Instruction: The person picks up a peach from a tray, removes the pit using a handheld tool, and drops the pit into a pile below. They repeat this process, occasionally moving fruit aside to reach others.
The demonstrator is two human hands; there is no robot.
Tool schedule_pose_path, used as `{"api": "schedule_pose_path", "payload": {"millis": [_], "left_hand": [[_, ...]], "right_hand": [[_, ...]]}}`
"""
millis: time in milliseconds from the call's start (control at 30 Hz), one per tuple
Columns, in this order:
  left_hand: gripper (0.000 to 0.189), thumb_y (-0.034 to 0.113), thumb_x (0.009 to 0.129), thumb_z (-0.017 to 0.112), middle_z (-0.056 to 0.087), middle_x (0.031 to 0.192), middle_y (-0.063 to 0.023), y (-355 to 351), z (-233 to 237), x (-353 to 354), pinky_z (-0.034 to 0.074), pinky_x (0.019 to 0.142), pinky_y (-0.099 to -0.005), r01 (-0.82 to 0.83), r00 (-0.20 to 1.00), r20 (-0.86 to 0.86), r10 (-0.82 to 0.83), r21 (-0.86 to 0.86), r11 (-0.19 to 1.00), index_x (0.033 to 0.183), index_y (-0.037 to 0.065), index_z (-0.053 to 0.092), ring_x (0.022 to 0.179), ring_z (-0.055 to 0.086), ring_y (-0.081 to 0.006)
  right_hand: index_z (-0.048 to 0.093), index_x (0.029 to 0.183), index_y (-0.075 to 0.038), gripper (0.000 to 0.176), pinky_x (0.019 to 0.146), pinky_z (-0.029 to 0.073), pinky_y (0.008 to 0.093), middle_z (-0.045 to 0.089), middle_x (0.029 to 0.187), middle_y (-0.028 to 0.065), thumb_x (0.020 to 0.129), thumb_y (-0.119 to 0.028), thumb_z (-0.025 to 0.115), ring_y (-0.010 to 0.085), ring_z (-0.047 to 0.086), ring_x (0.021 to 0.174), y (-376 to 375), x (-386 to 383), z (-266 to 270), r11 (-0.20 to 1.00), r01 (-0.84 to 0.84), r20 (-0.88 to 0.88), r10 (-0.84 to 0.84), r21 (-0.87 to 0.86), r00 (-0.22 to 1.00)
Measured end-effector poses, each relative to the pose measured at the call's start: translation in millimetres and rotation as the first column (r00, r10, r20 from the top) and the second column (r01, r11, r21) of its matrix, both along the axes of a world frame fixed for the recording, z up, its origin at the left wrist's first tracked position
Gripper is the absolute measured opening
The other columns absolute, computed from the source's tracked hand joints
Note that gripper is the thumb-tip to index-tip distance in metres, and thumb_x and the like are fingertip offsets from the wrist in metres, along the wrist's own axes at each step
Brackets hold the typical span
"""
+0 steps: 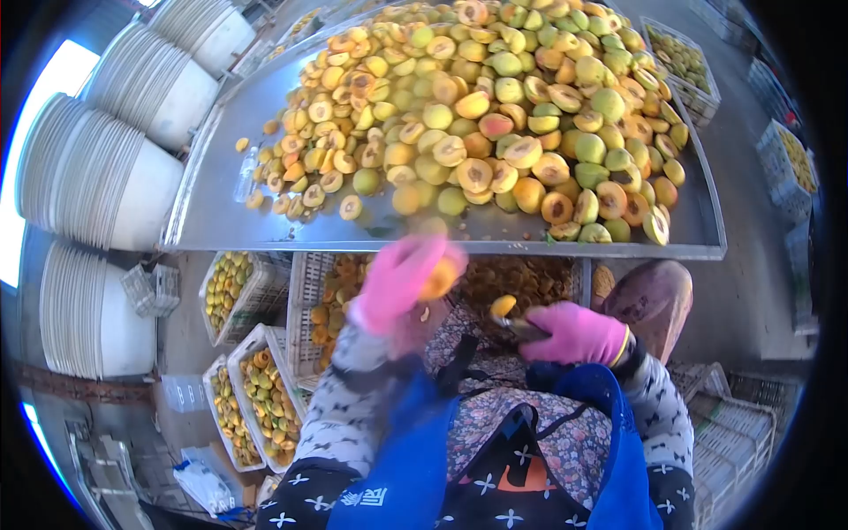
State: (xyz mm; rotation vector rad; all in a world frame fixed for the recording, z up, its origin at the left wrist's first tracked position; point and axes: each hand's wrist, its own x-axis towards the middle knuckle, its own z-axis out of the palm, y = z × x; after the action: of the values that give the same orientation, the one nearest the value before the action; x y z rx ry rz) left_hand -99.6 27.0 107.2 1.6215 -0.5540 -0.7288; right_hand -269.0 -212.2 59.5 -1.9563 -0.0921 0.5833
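Pink-gloved L hand (402, 278) (blurred) holds round orange-yellow fruit (439, 279) at near side of grey metal table (221, 199); pink-gloved R hand (576, 334) grips short, dull-coloured tool (526, 330). We judge fruit light, softish, slippery if cut: grasp round skin.

I see worktop (216, 216) smooth, shiny metal | stacked tubs (159, 190) smooth, opaque plastic | crates (265, 296) perforated, matt plastic | floral apron (579, 446) matt cloth | halved fruit (523, 152) moist-looking
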Motion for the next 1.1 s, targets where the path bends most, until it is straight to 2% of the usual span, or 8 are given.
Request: {"api": "schedule_pose_path", "payload": {"millis": [100, 267, 333, 533, 633, 733, 833, 1100], "left_hand": [[0.033, 0.029, 0.097, 0.062, 0.070, 0.098, -0.0050, 81, 4, 23, 0.051, 0.084, -0.0273, -0.184, 0.966, 0.246, 0.076, 0.451, 0.873, 0.112, 0.000, 0.068, 0.093, 0.064, -0.0132], [0.049, 0.036, 0.089, 0.071, 0.066, 0.120, -0.0157, 70, -46, 88, 0.051, 0.092, -0.0326, -0.417, 0.795, 0.575, 0.195, 0.283, 0.864, 0.126, 0.004, 0.063, 0.107, 0.064, -0.0262], [0.064, 0.040, 0.087, 0.073, 0.061, 0.128, -0.0135, 24, -49, 94, 0.049, 0.095, -0.0315, -0.520, 0.842, 0.314, 0.438, 0.261, 0.813, 0.134, 0.001, 0.055, 0.116, 0.058, -0.0234], [0.071, 0.033, 0.082, 0.072, 0.058, 0.132, -0.0180, 1, -113, 140, 0.046, 0.101, -0.0435, -0.413, 0.775, 0.632, 0.027, 0.473, 0.779, 0.142, 0.004, 0.046, 0.118, 0.057, -0.0319], [0.055, 0.025, 0.086, 0.064, 0.059, 0.128, -0.0187, 3, -86, 117, 0.047, 0.098, -0.0488, -0.222, 0.929, -0.363, 0.070, -0.398, 0.890, 0.135, 0.005, 0.052, 0.113, 0.060, -0.0322], [0.042, 0.021, 0.090, 0.059, 0.062, 0.122, -0.0166, -27, -26, 59, 0.052, 0.089, -0.0465, -0.235, 0.855, -0.490, -0.168, -0.656, 0.717, 0.128, 0.005, 0.055, 0.106, 0.063, -0.0321], [0.032, 0.020, 0.097, 0.052, 0.062, 0.118, -0.0149, -52, -11, 26, 0.055, 0.084, -0.0418, -0.326, 0.846, -0.530, -0.059, -0.601, 0.730, 0.125, 0.003, 0.056, 0.102, 0.064, -0.0303], [0.027, 0.008, 0.099, 0.053, 0.062, 0.108, -0.0094, -80, -5, -14, 0.053, 0.089, -0.0336, -0.078, 0.982, 0.109, 0.152, -0.500, 0.863, 0.125, 0.001, 0.052, 0.101, 0.063, -0.0195]], "right_hand": [[0.060, 0.094, -0.003, 0.035, 0.070, 0.051, 0.0477, 0.066, 0.080, 0.0189, 0.085, -0.036, 0.066, 0.0370, 0.066, 0.076, -14, -17, -49, 0.913, -0.011, 0.179, 0.092, -0.408, 0.980], [0.059, 0.095, -0.003, 0.031, 0.079, 0.049, 0.0489, 0.065, 0.087, 0.0201, 0.084, -0.032, 0.065, 0.0395, 0.063, 0.089, -20, 27, -49, 0.855, 0.143, 0.137, -0.085, -0.498, 0.987], [0.059, 0.094, -0.003, 0.030, 0.076, 0.049, 0.0490, 0.065, 0.087, 0.0194, 0.084, -0.031, 0.065, 0.0391, 0.064, 0.088, -28, 27, -20, 0.880, 0.158, 0.247, -0.048, -0.449, 0.968], [0.062, 0.104, -0.004, 0.033, 0.073, 0.049, 0.0439, 0.066, 0.084, 0.0205, 0.085, -0.031, 0.070, 0.0389, 0.065, 0.085, -19, 2, 3, 0.953, 0.232, 0.370, -0.148, -0.195, 0.917], [0.060, 0.114, -0.004, 0.039, 0.072, 0.053, 0.0431, 0.067, 0.096, 0.0200, 0.084, -0.026, 0.073, 0.0367, 0.067, 0.086, -5, 6, 33, 0.940, 0.325, 0.226, -0.297, -0.098, 0.928], [0.059, 0.113, -0.004, 0.038, 0.070, 0.053, 0.0426, 0.066, 0.090, 0.0174, 0.083, -0.024, 0.074, 0.0359, 0.067, 0.078, 17, 24, 52, 0.920, 0.378, 0.552, -0.261, -0.108, 0.792], [0.058, 0.109, -0.006, 0.036, 0.065, 0.052, 0.0420, 0.064, 0.085, 0.0131, 0.082, -0.022, 0.075, 0.0332, 0.066, 0.073, 31, 53, 34, 0.845, 0.533, 0.806, -0.287, -0.042, 0.518], [0.052, 0.101, -0.009, 0.024, 0.059, 0.049, 0.0394, 0.059, 0.078, 0.0060, 0.087, -0.025, 0.066, 0.0252, 0.062, 0.068, 25, 63, 34, 0.644, 0.649, 0.846, -0.006, -0.405, 0.534]]}}
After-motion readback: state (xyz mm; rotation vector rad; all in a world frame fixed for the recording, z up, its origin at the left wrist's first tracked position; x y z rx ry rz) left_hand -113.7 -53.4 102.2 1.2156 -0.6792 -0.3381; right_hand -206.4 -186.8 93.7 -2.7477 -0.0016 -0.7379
